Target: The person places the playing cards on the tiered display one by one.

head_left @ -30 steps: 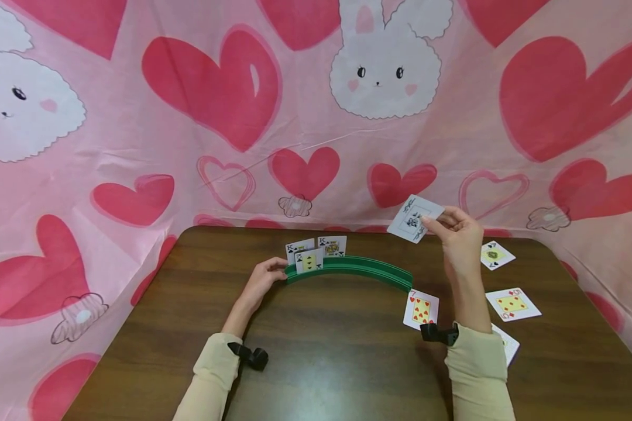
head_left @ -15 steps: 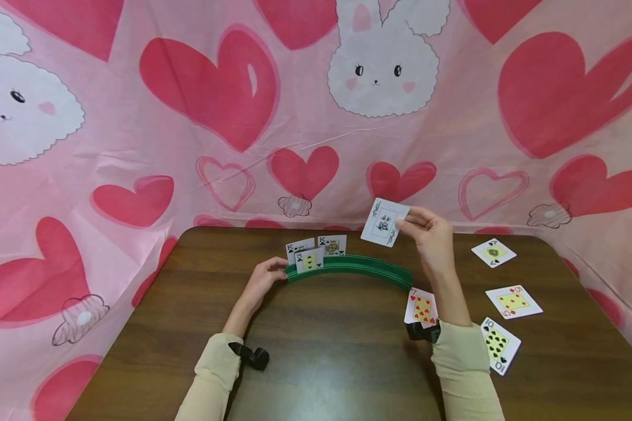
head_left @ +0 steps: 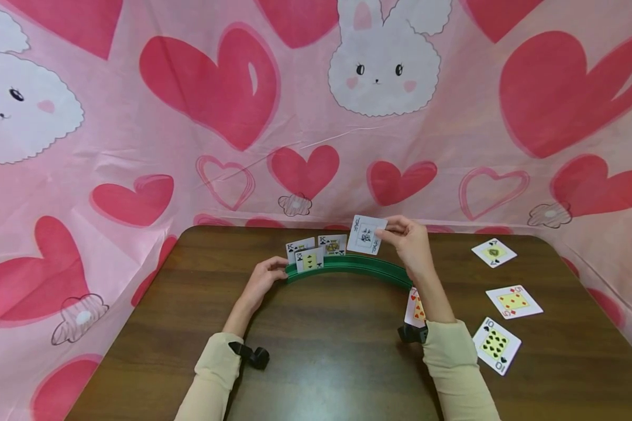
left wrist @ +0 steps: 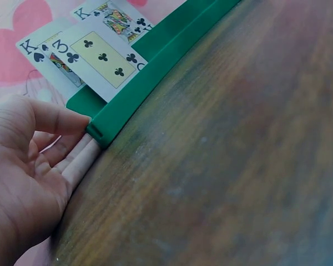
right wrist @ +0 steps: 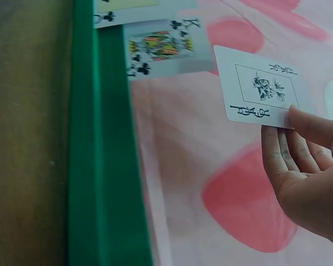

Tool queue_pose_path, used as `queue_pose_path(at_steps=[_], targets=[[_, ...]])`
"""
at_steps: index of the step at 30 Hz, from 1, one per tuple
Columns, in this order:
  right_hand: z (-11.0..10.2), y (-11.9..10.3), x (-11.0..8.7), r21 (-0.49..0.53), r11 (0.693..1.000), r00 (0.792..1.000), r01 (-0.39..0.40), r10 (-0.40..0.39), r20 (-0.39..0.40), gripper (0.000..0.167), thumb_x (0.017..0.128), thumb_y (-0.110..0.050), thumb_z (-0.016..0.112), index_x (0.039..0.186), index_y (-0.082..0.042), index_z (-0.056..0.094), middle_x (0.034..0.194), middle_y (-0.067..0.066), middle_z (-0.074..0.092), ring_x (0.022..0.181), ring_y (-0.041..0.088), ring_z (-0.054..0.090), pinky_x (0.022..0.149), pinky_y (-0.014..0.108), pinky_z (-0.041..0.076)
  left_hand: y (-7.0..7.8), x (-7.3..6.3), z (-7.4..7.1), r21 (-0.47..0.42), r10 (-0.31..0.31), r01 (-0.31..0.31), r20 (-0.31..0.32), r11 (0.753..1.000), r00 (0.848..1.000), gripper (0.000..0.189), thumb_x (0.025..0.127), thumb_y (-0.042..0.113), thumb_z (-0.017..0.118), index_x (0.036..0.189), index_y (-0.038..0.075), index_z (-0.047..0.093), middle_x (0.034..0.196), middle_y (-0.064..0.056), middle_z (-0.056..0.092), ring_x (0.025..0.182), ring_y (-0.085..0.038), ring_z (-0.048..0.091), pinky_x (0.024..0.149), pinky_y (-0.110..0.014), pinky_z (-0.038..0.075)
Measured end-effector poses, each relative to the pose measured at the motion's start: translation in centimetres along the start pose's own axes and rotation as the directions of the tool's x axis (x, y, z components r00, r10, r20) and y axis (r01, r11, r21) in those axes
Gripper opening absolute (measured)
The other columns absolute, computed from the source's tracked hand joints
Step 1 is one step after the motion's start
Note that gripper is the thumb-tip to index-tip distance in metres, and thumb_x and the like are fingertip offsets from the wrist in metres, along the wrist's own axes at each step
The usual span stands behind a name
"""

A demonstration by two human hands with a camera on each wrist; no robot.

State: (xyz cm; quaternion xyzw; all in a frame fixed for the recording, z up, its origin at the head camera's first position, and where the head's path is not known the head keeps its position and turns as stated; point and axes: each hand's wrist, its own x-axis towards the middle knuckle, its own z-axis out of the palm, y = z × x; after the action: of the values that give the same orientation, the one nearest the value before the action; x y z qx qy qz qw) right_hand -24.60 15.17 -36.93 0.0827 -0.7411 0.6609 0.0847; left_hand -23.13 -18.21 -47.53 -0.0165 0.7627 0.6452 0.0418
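A curved green card holder [head_left: 358,264] stands on the table, bowed away from me. Its left end is pinched between the thumb and fingers of my left hand [head_left: 263,280]. In its slots at that end stand a king of spades [left wrist: 40,51], a king of clubs [head_left: 333,244] and, in front of them, a three of clubs [left wrist: 102,56]. My right hand [head_left: 412,242] pinches a joker card [head_left: 366,234] by its right edge. The joker is raised just above the holder, right of the king of clubs, with its face toward me.
A seven of hearts [head_left: 414,309] lies by the holder's right end, partly hidden by my right forearm. Farther right on the table [head_left: 321,368] lie an ace [head_left: 494,252], a five of diamonds [head_left: 514,302] and a ten of spades [head_left: 497,346]. A pink heart-print cloth [head_left: 305,105] hangs behind.
My right hand has carried the joker left and down, from over the table's right side to just over the holder. The ten of spades has come into full view. My left hand keeps its place.
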Motion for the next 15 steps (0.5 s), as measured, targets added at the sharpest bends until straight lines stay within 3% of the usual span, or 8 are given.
queue_pose_path(at_steps=[5, 11, 15], targets=[[0.8, 1.0, 0.1, -0.019, 0.999, 0.999, -0.026, 0.027, 0.032, 0.027, 0.094, -0.005, 0.074, 0.114, 0.012, 0.069, 0.1, 0.01, 0.077, 0.087, 0.01, 0.068, 0.081, 0.022, 0.054, -0.2, 0.1, 0.1, -0.006, 0.002, -0.002, -0.015, 1.0, 1.0, 0.029, 0.092, -0.003, 0.06, 0.119, -0.008, 0.068, 0.122, -0.02, 0.067, 0.099, -0.02, 0.062, 0.084, -0.026, 0.048], [1.6, 1.9, 0.2, -0.021, 0.999, 0.997, -0.042, 0.044, 0.069, 0.021, 0.092, -0.004, 0.076, 0.106, 0.011, 0.069, 0.1, 0.014, 0.076, 0.085, 0.014, 0.068, 0.077, 0.028, 0.056, 0.0, 0.0, 0.1, -0.005, -0.009, 0.009, -0.017, 1.0, 1.0, 0.029, 0.093, -0.003, 0.06, 0.12, -0.007, 0.068, 0.125, -0.021, 0.066, 0.101, -0.021, 0.062, 0.086, -0.026, 0.047], [2.1, 2.6, 0.1, -0.043, 0.997, 0.994, -0.063, 0.067, 0.087, 0.02, 0.092, -0.005, 0.076, 0.105, 0.009, 0.07, 0.099, 0.013, 0.075, 0.085, 0.014, 0.066, 0.077, 0.025, 0.055, -0.1, -0.1, 0.1, -0.007, -0.007, 0.007, -0.007, 1.0, 1.0, 0.029, 0.094, -0.002, 0.06, 0.121, -0.009, 0.067, 0.126, -0.022, 0.066, 0.101, -0.021, 0.062, 0.085, -0.027, 0.048]])
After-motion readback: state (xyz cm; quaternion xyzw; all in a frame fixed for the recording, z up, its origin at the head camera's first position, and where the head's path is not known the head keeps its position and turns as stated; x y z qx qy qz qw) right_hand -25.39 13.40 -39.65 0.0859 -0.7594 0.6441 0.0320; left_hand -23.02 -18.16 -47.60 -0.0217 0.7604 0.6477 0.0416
